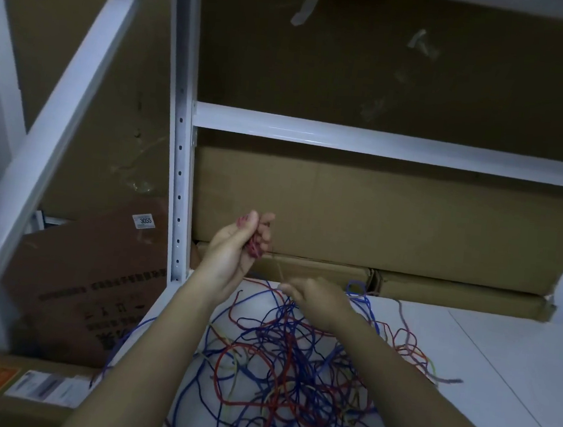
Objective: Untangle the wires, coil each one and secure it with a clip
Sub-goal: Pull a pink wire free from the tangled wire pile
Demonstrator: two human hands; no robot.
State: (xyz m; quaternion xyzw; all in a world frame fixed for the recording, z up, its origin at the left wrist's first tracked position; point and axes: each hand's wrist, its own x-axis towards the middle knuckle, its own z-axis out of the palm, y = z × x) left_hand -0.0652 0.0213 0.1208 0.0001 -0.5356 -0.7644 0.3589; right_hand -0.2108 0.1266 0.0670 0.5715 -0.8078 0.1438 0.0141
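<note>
Tangle of blue, red and yellow wires (pixel 279 361) on white table (pixel 497 389), nearest. Right hand (pixel 319 303) above it, fingertips pinching a taut strand. Left hand (pixel 235 246) raised, fingers curled round red wire coil (pixel 255 243). Behind: cardboard boxes (pixel 376 219) under white shelf rail (pixel 383 142).

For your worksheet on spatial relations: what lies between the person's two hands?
In the head view, a taut red wire runs from the coil in the left hand to the right hand.
</note>
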